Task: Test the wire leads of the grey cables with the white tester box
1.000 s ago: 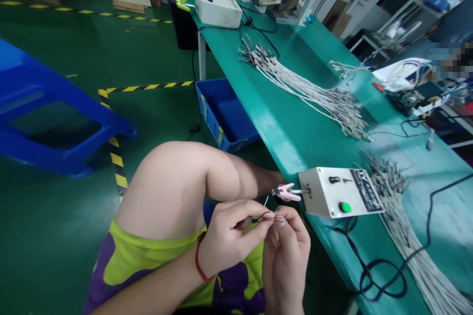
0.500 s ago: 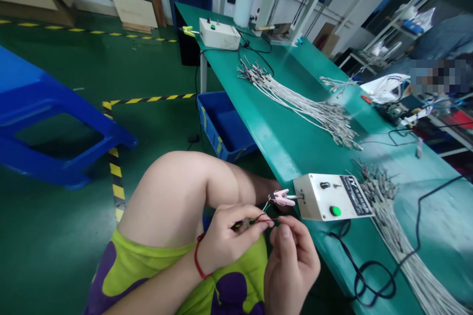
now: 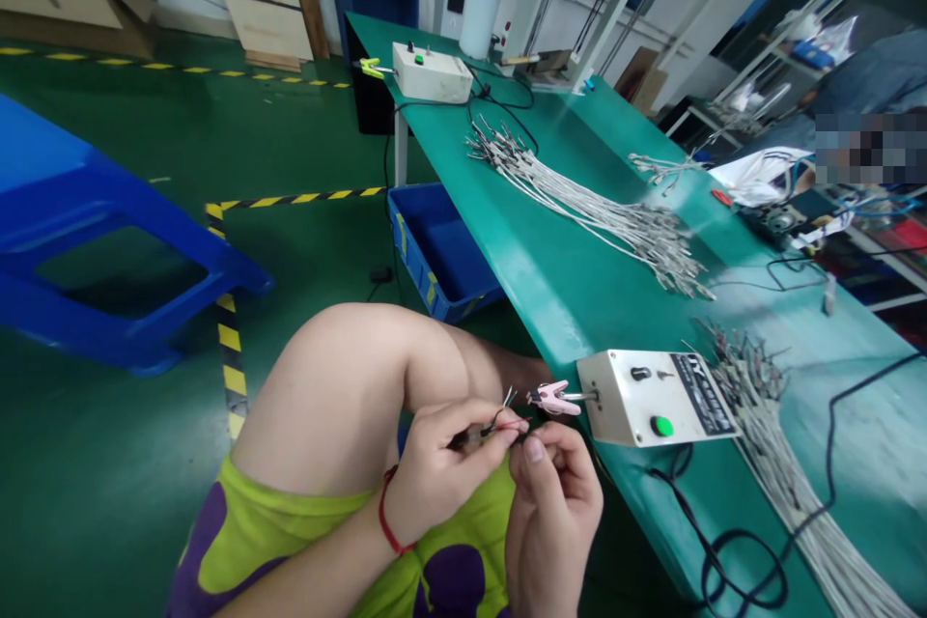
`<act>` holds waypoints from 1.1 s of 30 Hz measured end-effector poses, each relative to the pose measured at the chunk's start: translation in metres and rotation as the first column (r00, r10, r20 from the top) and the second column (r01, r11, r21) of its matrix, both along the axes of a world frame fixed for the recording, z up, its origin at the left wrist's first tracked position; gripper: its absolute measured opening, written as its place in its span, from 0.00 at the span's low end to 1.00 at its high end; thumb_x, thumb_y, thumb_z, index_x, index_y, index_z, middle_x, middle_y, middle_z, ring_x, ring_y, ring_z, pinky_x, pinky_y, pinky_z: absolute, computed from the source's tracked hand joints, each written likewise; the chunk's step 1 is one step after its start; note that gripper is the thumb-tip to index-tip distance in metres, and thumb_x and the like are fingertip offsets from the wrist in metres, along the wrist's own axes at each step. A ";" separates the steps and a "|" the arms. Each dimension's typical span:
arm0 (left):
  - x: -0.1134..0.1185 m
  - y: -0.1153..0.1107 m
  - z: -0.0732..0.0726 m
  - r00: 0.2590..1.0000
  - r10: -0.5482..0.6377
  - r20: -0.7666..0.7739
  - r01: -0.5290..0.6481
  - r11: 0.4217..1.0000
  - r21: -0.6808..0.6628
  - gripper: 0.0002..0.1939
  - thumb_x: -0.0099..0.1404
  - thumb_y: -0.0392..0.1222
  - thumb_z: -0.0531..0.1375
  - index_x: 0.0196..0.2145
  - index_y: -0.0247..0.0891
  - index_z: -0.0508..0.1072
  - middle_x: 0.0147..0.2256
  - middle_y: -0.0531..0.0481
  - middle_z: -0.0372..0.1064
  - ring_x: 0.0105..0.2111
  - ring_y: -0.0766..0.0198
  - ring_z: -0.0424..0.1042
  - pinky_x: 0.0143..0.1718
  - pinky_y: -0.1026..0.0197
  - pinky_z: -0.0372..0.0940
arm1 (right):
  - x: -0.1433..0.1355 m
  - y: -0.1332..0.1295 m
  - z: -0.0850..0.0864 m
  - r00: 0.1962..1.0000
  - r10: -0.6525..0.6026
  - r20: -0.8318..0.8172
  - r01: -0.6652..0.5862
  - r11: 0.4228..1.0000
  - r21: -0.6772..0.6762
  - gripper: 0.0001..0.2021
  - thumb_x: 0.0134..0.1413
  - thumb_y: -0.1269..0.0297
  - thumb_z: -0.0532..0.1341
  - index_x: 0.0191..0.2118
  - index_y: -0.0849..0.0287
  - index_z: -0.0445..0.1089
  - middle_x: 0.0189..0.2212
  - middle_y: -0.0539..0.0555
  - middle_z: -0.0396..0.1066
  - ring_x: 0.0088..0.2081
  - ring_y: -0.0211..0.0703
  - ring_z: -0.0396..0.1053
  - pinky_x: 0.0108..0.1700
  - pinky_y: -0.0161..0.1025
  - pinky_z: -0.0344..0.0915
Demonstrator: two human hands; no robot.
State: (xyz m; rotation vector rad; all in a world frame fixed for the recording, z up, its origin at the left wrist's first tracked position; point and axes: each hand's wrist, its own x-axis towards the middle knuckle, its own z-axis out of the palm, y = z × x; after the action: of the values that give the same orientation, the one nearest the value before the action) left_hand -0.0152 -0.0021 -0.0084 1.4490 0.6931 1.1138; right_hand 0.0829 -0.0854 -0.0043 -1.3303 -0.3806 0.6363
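Note:
My left hand (image 3: 456, 463), a red string at its wrist, pinches a bunch of thin wires (image 3: 507, 422) between thumb and forefinger. A red one points right, and pale and black ends stick up. Thumb and forefinger of my right hand (image 3: 556, 492) are pressed together close to the left fingertips. A small dark bit shows at that pinch, too small to make out. Just above, a pink clip (image 3: 554, 398) juts on a metal rod from a white box (image 3: 656, 398) with a green button. The wire ends stand apart from the clip.
Bundles of grey cables (image 3: 586, 212) lie on the green table (image 3: 499, 261). A second white box (image 3: 433, 74) with a yellow clip stands at the far end. A blue crate (image 3: 435, 261) sits under the edge, a blue stool (image 3: 130, 222) to the left. Another person (image 3: 869, 82) is at upper right.
My right hand has moved left, closer to my left fingertips. The pale wire ends, earlier close to the pink clip, now stand left of it. The red wire's tip now shows free.

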 end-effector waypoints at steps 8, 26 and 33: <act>0.007 0.006 -0.007 0.999 0.018 0.033 -0.010 0.978 -0.210 0.03 0.72 0.37 0.67 0.40 0.40 0.84 0.43 0.48 0.86 0.41 0.56 0.84 0.44 0.60 0.77 | 0.019 0.021 -0.020 0.975 0.079 -0.209 -0.050 0.989 0.140 0.19 0.73 0.45 0.56 0.53 0.54 0.74 0.23 0.44 0.61 0.25 0.38 0.50 0.30 0.36 0.55; 0.022 0.012 -0.016 0.993 -0.036 0.111 0.067 0.955 -0.290 0.06 0.71 0.31 0.66 0.39 0.40 0.79 0.46 0.47 0.86 0.43 0.59 0.85 0.45 0.64 0.78 | 0.025 0.033 -0.015 0.834 0.010 -0.551 0.101 0.980 0.172 0.12 0.65 0.53 0.70 0.48 0.52 0.81 0.16 0.40 0.49 0.23 0.34 0.37 0.29 0.29 0.59; 0.024 0.014 -0.014 0.999 0.041 -0.021 -0.043 0.995 -0.093 0.09 0.67 0.27 0.67 0.36 0.40 0.79 0.42 0.49 0.86 0.36 0.60 0.84 0.34 0.65 0.74 | 0.025 0.031 -0.016 0.825 -0.014 -0.566 0.108 0.985 0.132 0.15 0.58 0.50 0.74 0.46 0.52 0.82 0.16 0.40 0.52 0.23 0.33 0.41 0.30 0.29 0.61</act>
State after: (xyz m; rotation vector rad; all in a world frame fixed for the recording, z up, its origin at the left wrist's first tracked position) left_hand 0.0086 0.0116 -0.0228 1.3733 0.7822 1.0867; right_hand 0.1077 -0.0540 -0.0200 -0.9381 0.0974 0.8910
